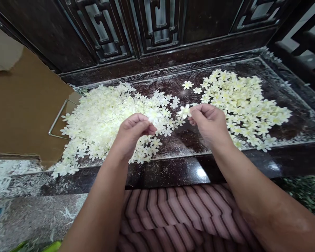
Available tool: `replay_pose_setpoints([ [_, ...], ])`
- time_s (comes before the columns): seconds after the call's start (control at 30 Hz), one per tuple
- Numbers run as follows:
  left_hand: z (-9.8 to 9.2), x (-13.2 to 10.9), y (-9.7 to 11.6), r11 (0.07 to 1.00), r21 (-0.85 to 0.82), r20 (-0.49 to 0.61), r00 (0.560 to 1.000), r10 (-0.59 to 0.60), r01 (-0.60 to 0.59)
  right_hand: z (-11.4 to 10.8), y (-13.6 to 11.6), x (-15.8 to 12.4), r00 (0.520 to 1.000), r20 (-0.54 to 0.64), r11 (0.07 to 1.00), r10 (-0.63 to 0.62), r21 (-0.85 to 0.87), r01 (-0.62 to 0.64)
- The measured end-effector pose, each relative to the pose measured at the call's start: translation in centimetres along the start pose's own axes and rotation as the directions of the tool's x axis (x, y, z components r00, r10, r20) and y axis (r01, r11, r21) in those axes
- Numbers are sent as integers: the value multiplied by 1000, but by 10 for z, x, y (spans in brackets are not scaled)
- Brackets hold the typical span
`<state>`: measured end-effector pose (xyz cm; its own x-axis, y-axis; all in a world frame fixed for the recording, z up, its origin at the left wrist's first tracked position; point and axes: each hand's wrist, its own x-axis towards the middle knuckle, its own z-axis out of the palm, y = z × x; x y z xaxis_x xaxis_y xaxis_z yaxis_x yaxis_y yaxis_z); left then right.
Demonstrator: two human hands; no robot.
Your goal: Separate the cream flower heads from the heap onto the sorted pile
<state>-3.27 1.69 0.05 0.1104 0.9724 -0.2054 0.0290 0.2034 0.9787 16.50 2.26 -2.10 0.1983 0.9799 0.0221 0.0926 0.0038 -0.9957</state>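
Cream flower (185,111) pinched in right hand (210,124), left hand (133,132) pinching petals (152,114)

One view only, worn on the head. Faces forward and down over the desk (173,171) toward a carved cabinet (157,31). Close in: left hand (132,134) and right hand (210,124) sit mid-frame.
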Motion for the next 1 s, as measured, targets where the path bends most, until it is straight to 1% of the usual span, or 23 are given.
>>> replay_pose_setpoints([
  [0.03,-4,1,0,998,60,-92,996,-4,9,-1,0,1,1000,-11,1000,-5,7,5],
  [0.07,-6,3,-1,991,128,-174,985,-5,27,-2,1,2,1000,13,1000,-7,11,7],
  [0.1,-7,4,-2,981,189,-237,972,0,46,-1,1,1,998,69,1000,-4,13,3],
  [0.13,-6,4,-2,971,233,-265,964,7,57,1,1,-1,990,144,1000,0,15,-3],
  [0.17,-4,4,-3,966,254,-255,967,14,52,3,2,-3,975,220,1000,2,22,-7],
  [0.2,0,4,-4,968,250,-210,978,21,33,6,2,-5,958,285,999,-1,33,-9],
  [0.23,4,3,-5,973,231,-141,990,25,8,8,3,-6,943,333,999,-6,45,-10],
  [0.3,12,1,-7,984,176,6,999,32,-33,12,4,-9,923,385,998,-4,60,-20],
  [0.33,16,0,-8,988,149,57,998,38,-46,13,5,-9,918,396,998,6,58,-31],
  [0.37,20,-1,-10,990,129,85,995,44,-54,14,6,-9,917,399,998,16,52,-40],
  [0.43,24,-1,-13,990,120,87,994,60,-70,16,8,-10,923,384,998,34,33,-50],
  [0.5,27,-2,-16,981,168,58,994,89,-97,18,10,-11,940,339,999,41,12,-48],
  [0.57,27,-2,-19,951,271,27,989,146,-148,19,10,-13,962,273,999,33,-15,-30],
  [0.63,27,-2,-21,886,400,6,968,252,-234,20,9,-15,974,226,999,31,-29,-25],
  [0.7,27,-3,-22,793,516,14,928,371,-325,21,6,-17,968,244,998,65,-6,-66],
  [0.77,27,-4,-23,703,602,47,895,443,-379,22,4,-18,946,298,989,129,34,-146],
  [0.83,28,-5,-23,628,671,76,878,472,-395,23,2,-19,925,334,975,181,63,-214],
  [0.9,28,-7,-23,562,726,91,866,492,-396,24,2,-19,918,337,965,209,82,-249],
  [1.0,29,-8,-22,506,767,102,853,512,-395,25,2,-20,904,358,951,235,109,-290],
])
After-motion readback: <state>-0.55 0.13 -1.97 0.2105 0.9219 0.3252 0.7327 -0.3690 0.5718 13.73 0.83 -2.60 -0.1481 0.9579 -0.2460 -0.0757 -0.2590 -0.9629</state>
